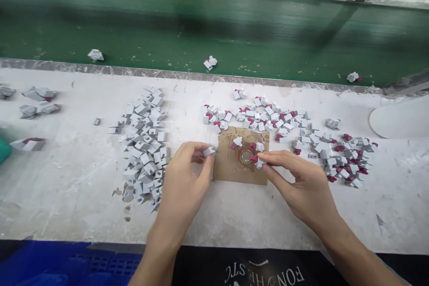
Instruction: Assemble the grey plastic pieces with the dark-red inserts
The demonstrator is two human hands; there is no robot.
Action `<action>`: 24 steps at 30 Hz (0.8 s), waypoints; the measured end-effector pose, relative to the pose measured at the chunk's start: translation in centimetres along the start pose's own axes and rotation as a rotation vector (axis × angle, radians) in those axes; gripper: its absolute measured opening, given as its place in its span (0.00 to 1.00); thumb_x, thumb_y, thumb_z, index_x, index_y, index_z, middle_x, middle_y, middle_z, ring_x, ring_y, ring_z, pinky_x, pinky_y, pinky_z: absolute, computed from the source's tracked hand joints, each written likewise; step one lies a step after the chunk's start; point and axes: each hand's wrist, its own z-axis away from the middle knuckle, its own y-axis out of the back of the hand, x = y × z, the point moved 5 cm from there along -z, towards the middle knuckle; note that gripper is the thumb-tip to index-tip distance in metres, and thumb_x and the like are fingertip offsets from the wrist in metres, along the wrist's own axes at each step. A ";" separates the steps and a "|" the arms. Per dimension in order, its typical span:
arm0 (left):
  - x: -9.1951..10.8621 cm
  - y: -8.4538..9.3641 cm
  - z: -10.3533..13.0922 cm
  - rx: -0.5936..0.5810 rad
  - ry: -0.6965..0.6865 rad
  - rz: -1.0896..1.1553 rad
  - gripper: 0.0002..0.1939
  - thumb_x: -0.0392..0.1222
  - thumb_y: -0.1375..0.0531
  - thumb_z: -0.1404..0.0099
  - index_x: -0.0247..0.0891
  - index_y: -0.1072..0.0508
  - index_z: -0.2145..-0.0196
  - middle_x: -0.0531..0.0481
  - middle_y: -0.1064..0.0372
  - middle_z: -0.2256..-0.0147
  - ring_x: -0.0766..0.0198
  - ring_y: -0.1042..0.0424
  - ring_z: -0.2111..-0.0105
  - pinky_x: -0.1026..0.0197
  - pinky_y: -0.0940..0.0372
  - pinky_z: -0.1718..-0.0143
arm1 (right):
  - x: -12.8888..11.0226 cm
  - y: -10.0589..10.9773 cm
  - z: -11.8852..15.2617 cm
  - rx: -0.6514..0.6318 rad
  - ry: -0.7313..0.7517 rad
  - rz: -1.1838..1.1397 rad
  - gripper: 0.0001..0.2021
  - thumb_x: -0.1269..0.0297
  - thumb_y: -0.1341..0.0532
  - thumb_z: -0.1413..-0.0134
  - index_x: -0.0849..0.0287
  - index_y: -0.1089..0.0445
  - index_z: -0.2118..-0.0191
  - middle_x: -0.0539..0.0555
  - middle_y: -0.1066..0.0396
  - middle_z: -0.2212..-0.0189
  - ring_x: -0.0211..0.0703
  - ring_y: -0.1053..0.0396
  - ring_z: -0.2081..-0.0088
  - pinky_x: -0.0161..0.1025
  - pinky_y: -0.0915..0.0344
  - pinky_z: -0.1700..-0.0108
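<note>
My left hand (186,176) pinches a small grey plastic block (209,151) at the left edge of a brown cardboard piece (231,170). Between thumb and forefinger of my right hand (298,178) is a grey-and-maroon plastic piece (259,162), held over the cardboard. Below it lies a small round cap (246,156) with a red rim, its contents too small to make out. Two more grey-and-maroon pieces, one a cross-shaped part (237,142), rest on the cardboard. A pile of grey blocks (147,143) spreads left of my left hand.
Grey-and-maroon pieces (254,114) lie behind the cardboard, with another heap (346,161) at right. A green conveyor belt (150,31) runs along the back, carrying a few pieces. At the right edge stands a white round object (402,118). A blue crate (100,263) is at lower left.
</note>
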 end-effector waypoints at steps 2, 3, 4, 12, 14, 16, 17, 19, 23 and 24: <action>0.8 -0.5 0.2 -0.070 0.057 0.169 0.05 0.43 0.32 0.26 0.46 0.20 0.53 0.50 0.17 0.58 0.55 0.17 0.57 0.53 0.23 0.55 | 0.5 0.3 -0.1 0.014 -0.130 -0.145 0.12 0.68 0.26 0.30 0.41 0.10 0.49 0.47 0.09 0.54 0.47 0.10 0.53 0.41 0.11 0.50; 1.4 -1.0 0.3 -0.127 0.078 0.271 0.06 0.44 0.32 0.25 0.46 0.19 0.52 0.50 0.17 0.58 0.56 0.16 0.57 0.54 0.23 0.55 | 0.7 0.4 -0.2 0.011 -0.190 -0.233 0.11 0.67 0.25 0.30 0.40 0.10 0.49 0.47 0.09 0.54 0.47 0.10 0.53 0.40 0.11 0.50; 2.0 -1.6 0.4 -0.189 0.092 0.372 0.07 0.44 0.32 0.24 0.47 0.19 0.50 0.51 0.16 0.58 0.57 0.15 0.57 0.55 0.22 0.55 | 0.9 0.4 -0.3 0.004 -0.239 -0.322 0.11 0.65 0.24 0.30 0.39 0.09 0.49 0.47 0.09 0.53 0.47 0.10 0.52 0.40 0.11 0.49; 5.1 -4.5 0.4 -0.400 0.108 0.743 0.07 0.43 0.30 0.21 0.46 0.16 0.48 0.50 0.12 0.54 0.61 0.13 0.53 0.60 0.19 0.47 | 1.5 -0.1 -0.4 0.002 -0.377 -0.605 0.07 0.56 0.21 0.32 0.42 0.09 0.50 0.52 0.08 0.52 0.53 0.10 0.50 0.47 0.12 0.45; 5.1 -4.7 0.4 -0.407 0.099 0.748 0.07 0.43 0.30 0.21 0.47 0.16 0.48 0.50 0.12 0.51 0.60 0.13 0.52 0.60 0.19 0.45 | 1.4 -0.1 -0.3 0.001 -0.377 -0.602 0.07 0.56 0.21 0.32 0.43 0.09 0.50 0.52 0.08 0.52 0.52 0.10 0.49 0.46 0.12 0.46; 5.1 -4.8 0.5 -0.411 0.086 0.745 0.07 0.44 0.30 0.21 0.46 0.16 0.48 0.48 0.13 0.49 0.59 0.13 0.51 0.57 0.19 0.44 | 1.4 -0.1 -0.3 0.002 -0.375 -0.595 0.07 0.57 0.21 0.32 0.43 0.09 0.50 0.52 0.09 0.52 0.53 0.10 0.48 0.47 0.12 0.46; 5.2 -4.8 0.4 -0.409 0.084 0.737 0.07 0.44 0.30 0.21 0.46 0.16 0.48 0.48 0.13 0.49 0.57 0.13 0.50 0.56 0.18 0.43 | 1.4 -0.1 -0.3 0.003 -0.372 -0.589 0.07 0.57 0.21 0.32 0.43 0.09 0.51 0.52 0.09 0.52 0.53 0.10 0.48 0.48 0.11 0.45; 5.2 -4.8 0.4 -0.402 0.090 0.711 0.07 0.44 0.30 0.22 0.46 0.16 0.48 0.46 0.13 0.49 0.55 0.13 0.50 0.52 0.17 0.43 | 1.4 -0.1 -0.3 0.005 -0.358 -0.571 0.07 0.57 0.21 0.32 0.43 0.09 0.50 0.52 0.09 0.53 0.54 0.10 0.49 0.51 0.11 0.45; 5.1 -4.7 0.4 -0.394 0.097 0.651 0.07 0.42 0.32 0.22 0.46 0.16 0.49 0.45 0.13 0.49 0.51 0.13 0.49 0.47 0.16 0.43 | 0.9 0.2 -0.6 -0.001 -0.290 -0.476 0.06 0.59 0.22 0.30 0.42 0.09 0.50 0.52 0.09 0.53 0.53 0.10 0.51 0.50 0.10 0.47; 5.1 -4.7 0.5 -0.393 0.087 0.632 0.07 0.43 0.32 0.22 0.47 0.16 0.49 0.46 0.13 0.49 0.51 0.13 0.50 0.47 0.16 0.43 | 0.7 0.3 -0.7 -0.004 -0.262 -0.437 0.06 0.60 0.23 0.30 0.43 0.09 0.50 0.52 0.09 0.54 0.52 0.10 0.51 0.48 0.10 0.49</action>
